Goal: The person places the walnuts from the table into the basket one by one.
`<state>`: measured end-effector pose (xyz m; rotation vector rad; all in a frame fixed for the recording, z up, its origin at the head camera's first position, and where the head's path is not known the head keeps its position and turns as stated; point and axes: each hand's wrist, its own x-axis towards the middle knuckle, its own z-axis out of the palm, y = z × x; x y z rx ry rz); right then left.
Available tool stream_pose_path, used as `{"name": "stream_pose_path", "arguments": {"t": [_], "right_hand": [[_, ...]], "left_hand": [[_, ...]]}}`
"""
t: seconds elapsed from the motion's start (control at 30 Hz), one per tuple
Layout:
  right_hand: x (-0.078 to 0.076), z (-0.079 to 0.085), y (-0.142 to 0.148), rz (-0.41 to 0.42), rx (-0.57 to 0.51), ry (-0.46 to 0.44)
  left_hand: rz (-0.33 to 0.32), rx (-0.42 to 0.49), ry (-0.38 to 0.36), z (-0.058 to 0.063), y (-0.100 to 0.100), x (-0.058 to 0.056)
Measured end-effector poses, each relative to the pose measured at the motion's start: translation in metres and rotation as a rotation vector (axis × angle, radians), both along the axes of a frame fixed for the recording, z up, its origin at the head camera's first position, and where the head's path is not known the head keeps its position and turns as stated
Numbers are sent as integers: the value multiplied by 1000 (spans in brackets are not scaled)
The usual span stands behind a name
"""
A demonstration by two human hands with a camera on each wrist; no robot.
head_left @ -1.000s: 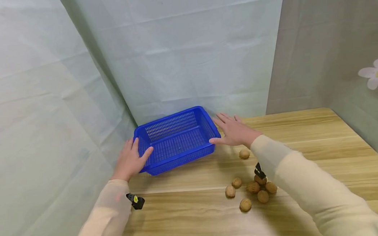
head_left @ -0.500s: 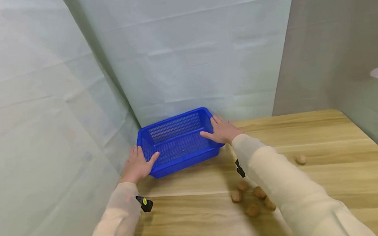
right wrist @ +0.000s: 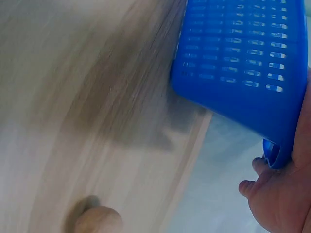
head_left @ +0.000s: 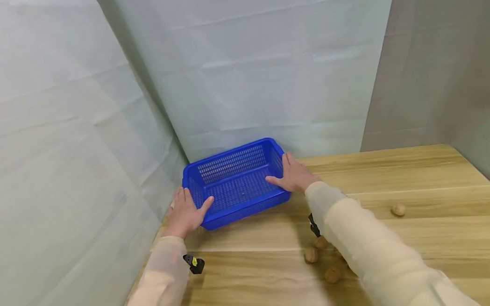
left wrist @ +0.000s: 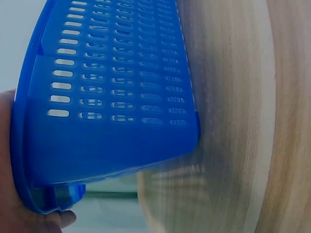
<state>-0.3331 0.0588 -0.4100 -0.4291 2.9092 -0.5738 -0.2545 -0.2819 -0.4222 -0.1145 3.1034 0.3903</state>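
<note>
A blue plastic basket (head_left: 244, 214) with slotted walls appears in all three views; its inside shows nothing lying in it. My left hand (head_left: 184, 216) grips the left end, thumb over the near rim. In the left wrist view, fingertips (left wrist: 67, 218) curl beneath the basket's rim. At the opposite end my right hand (head_left: 292, 174) holds the rim, thumb on the inner side, and its fingers (right wrist: 248, 188) show below the rim in the right wrist view. Whether the basket's base touches the table cannot be told.
Several walnuts (head_left: 332, 274) lie on the wooden table (head_left: 253, 283) below the right forearm, which partly hides them. Another walnut (head_left: 398, 210) sits farther right. Pale cloth (head_left: 265, 77) hangs behind the table and along its left side.
My right hand has come left from beside the basket and taken hold of its right rim. My left hand stays at the left end. The whole view has shifted slightly.
</note>
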Motion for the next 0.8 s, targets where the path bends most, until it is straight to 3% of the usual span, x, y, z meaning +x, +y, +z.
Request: {"name": "stream_pose_path", "arguments": {"t": [0.2, 0.5, 0.8], "right_hand": [[-4, -1, 7, 5, 1, 22], [-7, 3, 22, 80, 25, 46], [-5, -2, 44, 119, 25, 39]], "left_hand": [[-20, -47, 39, 2, 10, 8], [-172, -154, 149, -2, 30, 29], [-302, -169, 194, -6, 59, 57]]}}
